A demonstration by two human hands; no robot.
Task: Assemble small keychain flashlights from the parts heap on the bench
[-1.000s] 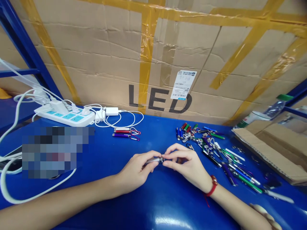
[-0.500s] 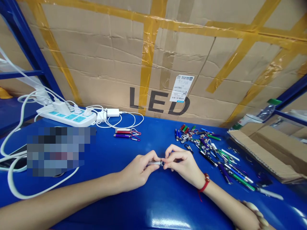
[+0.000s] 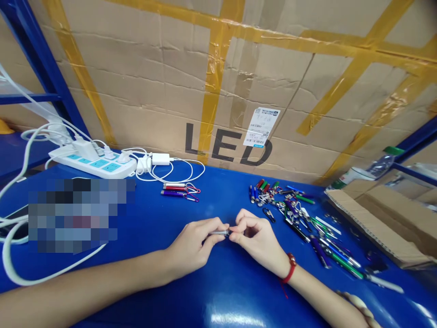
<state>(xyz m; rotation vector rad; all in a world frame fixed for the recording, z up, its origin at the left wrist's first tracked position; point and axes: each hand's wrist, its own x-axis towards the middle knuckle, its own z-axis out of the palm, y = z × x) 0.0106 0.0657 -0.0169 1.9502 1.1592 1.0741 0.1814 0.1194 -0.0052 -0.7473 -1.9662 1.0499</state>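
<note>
Between the thumb and fingers of my left hand (image 3: 194,241) is a small silver flashlight (image 3: 218,233), lying roughly level above the blue table. My right hand (image 3: 257,239) is closed in a pinch at the flashlight's right end, its thumb and fingertip touching that end. Whatever small part sits within the pinch is mostly hidden. Beyond my hands, to the left, lie a purple keychain flashlight (image 3: 173,193) and a red and silver pair (image 3: 174,187), with carabiner clips attached.
On the right spreads a pile of coloured flashlights and clips (image 3: 290,207), beside an open cardboard box (image 3: 362,218). A white power strip (image 3: 99,166) with tangled cables stands back left, near a blurred-out patch. Behind the table (image 3: 164,296) rises a big taped carton (image 3: 150,91).
My right fingertips have closed in on the flashlight's end, and its dark tip now shows less. Both hands stay in nearly the same place; the view has shifted slightly.
</note>
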